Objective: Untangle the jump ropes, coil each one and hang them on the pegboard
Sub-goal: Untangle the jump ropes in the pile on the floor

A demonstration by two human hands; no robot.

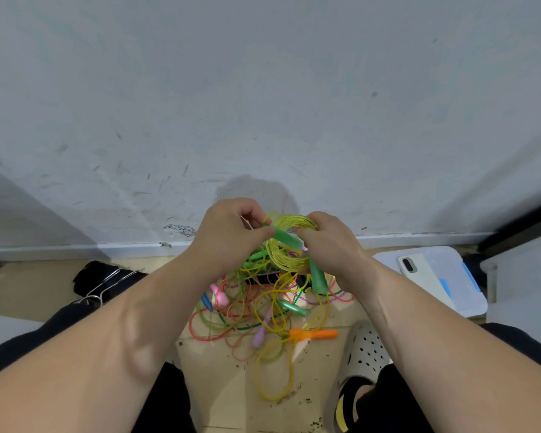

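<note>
two grips clamped: left hand on green handle, right hand on yellow rope coil; phone atop closed bin.

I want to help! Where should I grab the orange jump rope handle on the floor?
Take the orange handle round its right end, coming down from above. It lies flat on the floor, and that end sticks out clear of the tangled ropes, so nothing is in your way there.
</note>
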